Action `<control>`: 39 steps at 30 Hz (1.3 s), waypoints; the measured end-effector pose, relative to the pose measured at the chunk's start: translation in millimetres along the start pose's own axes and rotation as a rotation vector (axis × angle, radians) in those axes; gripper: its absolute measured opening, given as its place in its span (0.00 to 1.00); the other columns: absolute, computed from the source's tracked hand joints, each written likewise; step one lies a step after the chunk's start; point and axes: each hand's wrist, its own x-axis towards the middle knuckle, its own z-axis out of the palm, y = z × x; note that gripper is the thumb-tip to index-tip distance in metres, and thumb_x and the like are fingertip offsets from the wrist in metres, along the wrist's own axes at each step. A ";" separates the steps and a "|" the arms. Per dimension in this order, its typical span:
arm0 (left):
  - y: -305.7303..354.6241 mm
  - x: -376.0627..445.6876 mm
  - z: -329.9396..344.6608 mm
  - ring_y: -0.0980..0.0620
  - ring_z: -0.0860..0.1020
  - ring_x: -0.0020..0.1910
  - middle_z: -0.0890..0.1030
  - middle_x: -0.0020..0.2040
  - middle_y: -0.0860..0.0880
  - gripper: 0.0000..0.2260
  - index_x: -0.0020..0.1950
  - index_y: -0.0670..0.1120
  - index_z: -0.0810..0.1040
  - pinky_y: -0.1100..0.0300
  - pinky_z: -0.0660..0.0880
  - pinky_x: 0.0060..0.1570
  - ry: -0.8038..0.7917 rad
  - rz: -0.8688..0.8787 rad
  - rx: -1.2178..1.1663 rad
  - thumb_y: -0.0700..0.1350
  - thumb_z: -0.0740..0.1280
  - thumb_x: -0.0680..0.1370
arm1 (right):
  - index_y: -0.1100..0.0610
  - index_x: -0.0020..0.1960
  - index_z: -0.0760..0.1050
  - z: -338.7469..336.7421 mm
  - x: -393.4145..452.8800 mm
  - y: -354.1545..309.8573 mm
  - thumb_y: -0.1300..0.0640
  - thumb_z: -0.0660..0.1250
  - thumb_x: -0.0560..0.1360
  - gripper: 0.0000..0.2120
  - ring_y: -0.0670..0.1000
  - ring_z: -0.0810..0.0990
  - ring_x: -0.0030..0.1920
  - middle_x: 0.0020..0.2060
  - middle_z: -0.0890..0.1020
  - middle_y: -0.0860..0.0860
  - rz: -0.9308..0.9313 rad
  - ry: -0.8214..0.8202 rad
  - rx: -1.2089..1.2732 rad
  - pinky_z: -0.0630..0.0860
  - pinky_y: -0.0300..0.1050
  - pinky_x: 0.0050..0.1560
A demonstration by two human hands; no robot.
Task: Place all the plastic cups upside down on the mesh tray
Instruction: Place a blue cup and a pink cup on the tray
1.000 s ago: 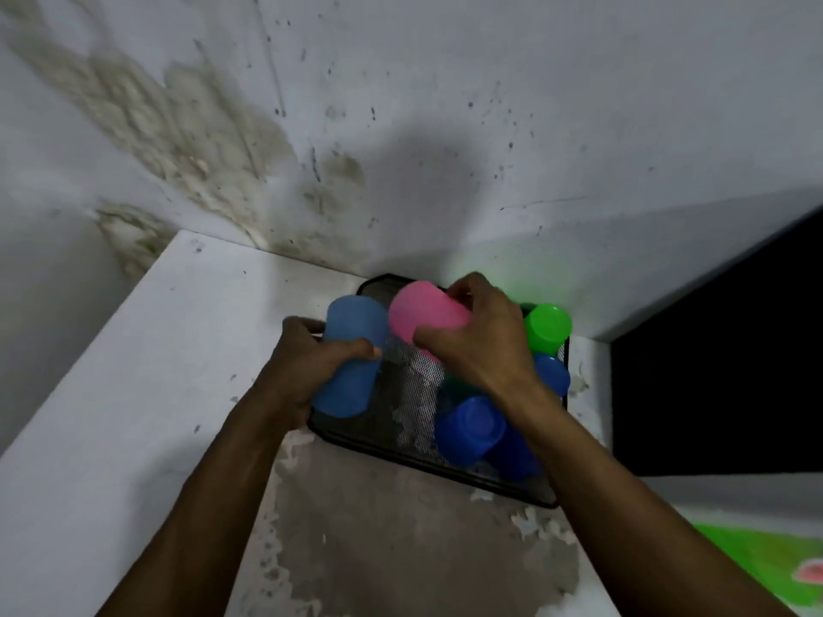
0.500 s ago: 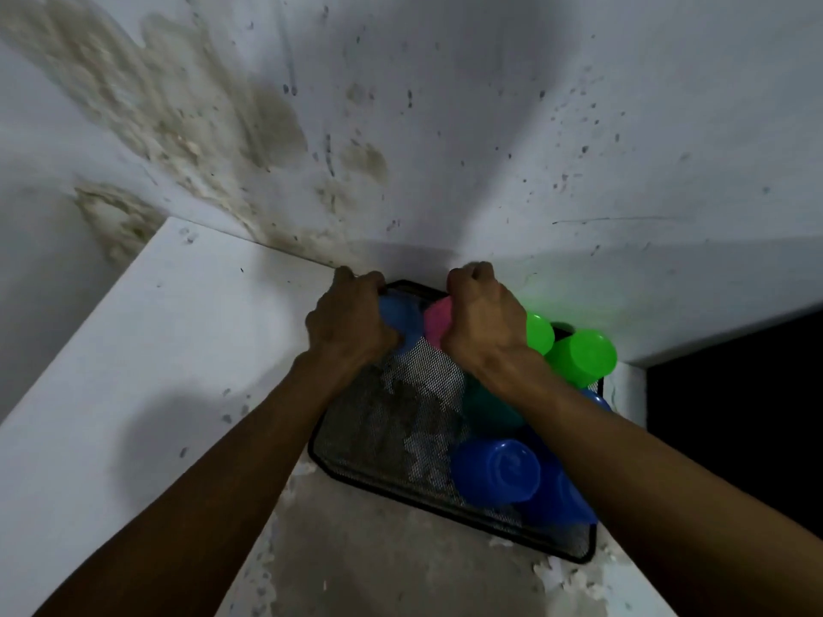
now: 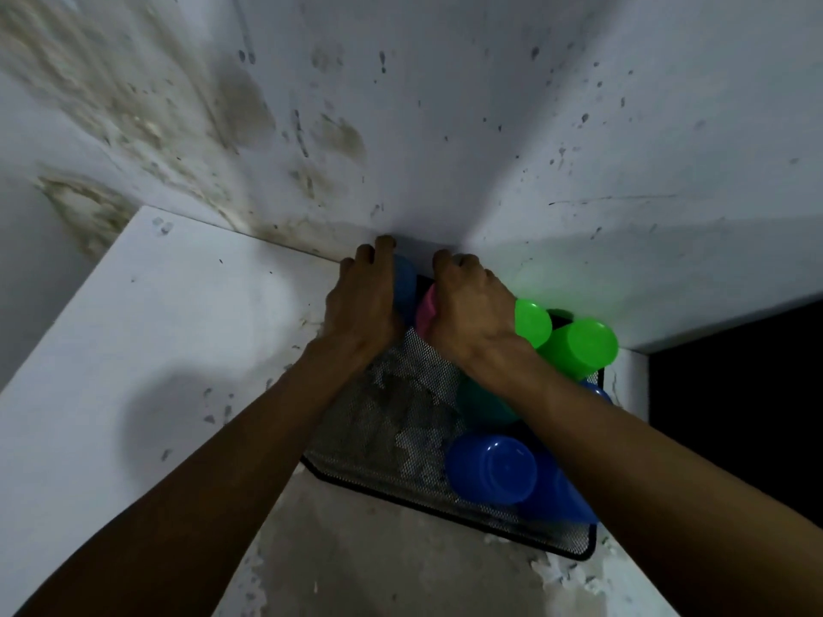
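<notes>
A black mesh tray (image 3: 392, 429) lies on the white ledge against the wall. My left hand (image 3: 363, 300) grips a light blue cup (image 3: 404, 285) at the tray's far left corner. Beside it my right hand (image 3: 467, 309) is closed over a pink cup (image 3: 424, 310), mostly hidden. Two green cups (image 3: 532, 322) (image 3: 581, 349) stand bottom up at the far right. A teal cup (image 3: 483, 405) shows under my right forearm. A dark blue cup (image 3: 492, 469) stands bottom up at the near right, with another blue cup (image 3: 561, 496) beside it and one more (image 3: 594, 389) behind my arm.
The stained white wall (image 3: 445, 126) rises directly behind the tray. The white ledge (image 3: 156, 327) stretches to the left, with worn bare patches in front of the tray. A dark opening (image 3: 735, 416) lies to the right past the ledge's edge.
Both hands have carried the light blue and pink cups from above the tray's middle to its far edge by the wall and lowered them there. The camera has leaned closer.
</notes>
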 end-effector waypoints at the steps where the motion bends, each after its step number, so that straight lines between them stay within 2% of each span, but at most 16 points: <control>1: -0.8 -1.0 1.3 0.40 0.68 0.63 0.68 0.67 0.39 0.39 0.73 0.44 0.58 0.42 0.74 0.55 0.010 0.005 -0.004 0.36 0.73 0.66 | 0.59 0.59 0.69 0.5 -1.1 0.1 0.60 0.70 0.68 0.21 0.62 0.78 0.51 0.54 0.76 0.59 0.003 -0.003 0.006 0.67 0.47 0.40; 5: -2.6 -3.2 2.1 0.40 0.67 0.65 0.67 0.69 0.40 0.41 0.75 0.45 0.55 0.43 0.72 0.56 0.019 0.007 0.007 0.34 0.72 0.67 | 0.58 0.58 0.68 5.3 -4.2 2.1 0.60 0.71 0.67 0.22 0.61 0.78 0.52 0.54 0.76 0.59 0.028 -0.047 0.031 0.68 0.47 0.41; 8: -5.3 -3.5 0.1 0.40 0.67 0.64 0.67 0.68 0.39 0.42 0.75 0.45 0.53 0.43 0.72 0.56 0.014 0.014 0.006 0.33 0.72 0.66 | 0.60 0.60 0.67 8.8 -4.0 6.1 0.61 0.70 0.68 0.23 0.63 0.77 0.53 0.56 0.75 0.60 0.024 -0.064 0.078 0.73 0.49 0.43; 14: -7.2 -3.8 -0.6 0.40 0.68 0.63 0.66 0.66 0.38 0.45 0.76 0.46 0.51 0.43 0.74 0.57 -0.009 0.003 -0.047 0.33 0.73 0.66 | 0.63 0.60 0.68 10.9 0.2 6.8 0.66 0.71 0.67 0.23 0.65 0.77 0.50 0.56 0.69 0.62 0.023 -0.019 0.192 0.78 0.53 0.43; 19: -12.1 -4.7 4.8 0.40 0.71 0.59 0.68 0.62 0.38 0.47 0.76 0.45 0.51 0.44 0.76 0.52 0.030 0.026 -0.067 0.34 0.75 0.64 | 0.62 0.67 0.64 9.2 0.3 9.9 0.68 0.71 0.66 0.32 0.64 0.75 0.54 0.59 0.68 0.62 0.000 -0.023 0.230 0.74 0.49 0.44; 22: -15.2 -7.6 6.6 0.39 0.70 0.60 0.67 0.64 0.37 0.48 0.77 0.46 0.49 0.43 0.76 0.54 0.032 0.015 -0.033 0.35 0.75 0.65 | 0.61 0.67 0.63 5.8 -2.1 11.1 0.67 0.71 0.66 0.32 0.64 0.74 0.55 0.59 0.68 0.62 0.018 -0.042 0.210 0.74 0.50 0.45; 26: -13.2 -17.7 2.8 0.38 0.68 0.64 0.63 0.69 0.38 0.52 0.77 0.48 0.47 0.42 0.74 0.57 0.063 0.005 0.019 0.40 0.77 0.63 | 0.58 0.66 0.63 0.5 -9.6 12.5 0.64 0.76 0.63 0.36 0.62 0.71 0.58 0.60 0.66 0.60 0.025 -0.048 0.173 0.74 0.51 0.47; 31: -0.5 -44.3 -7.9 0.38 0.68 0.64 0.62 0.70 0.38 0.52 0.76 0.48 0.49 0.41 0.75 0.57 0.135 0.046 -0.037 0.47 0.78 0.61 | 0.58 0.66 0.64 -16.1 -31.1 11.9 0.59 0.74 0.62 0.35 0.63 0.69 0.59 0.59 0.68 0.61 -0.026 0.053 0.217 0.73 0.53 0.53; 34: 14.8 -71.1 -13.4 0.42 0.68 0.64 0.66 0.67 0.37 0.46 0.75 0.43 0.56 0.50 0.73 0.59 0.240 0.130 -0.115 0.46 0.76 0.62 | 0.59 0.65 0.66 -34.0 -58.2 16.7 0.58 0.74 0.62 0.34 0.63 0.71 0.58 0.58 0.70 0.60 -0.042 0.125 0.291 0.74 0.52 0.52; 37: 34.9 -105.2 -13.6 0.54 0.66 0.63 0.68 0.67 0.41 0.40 0.72 0.43 0.62 0.69 0.69 0.58 0.317 0.179 -0.183 0.40 0.77 0.65 | 0.57 0.61 0.70 -45.5 -94.0 23.6 0.57 0.72 0.62 0.29 0.61 0.73 0.54 0.55 0.72 0.58 -0.007 0.219 0.412 0.76 0.54 0.49; 39: 49.0 -130.6 -11.6 0.52 0.69 0.63 0.70 0.66 0.42 0.34 0.70 0.42 0.65 0.67 0.71 0.59 0.364 0.229 -0.222 0.40 0.76 0.67 | 0.58 0.58 0.72 -51.0 -122.4 31.7 0.56 0.71 0.62 0.25 0.61 0.74 0.53 0.53 0.73 0.58 -0.001 0.285 0.457 0.75 0.55 0.51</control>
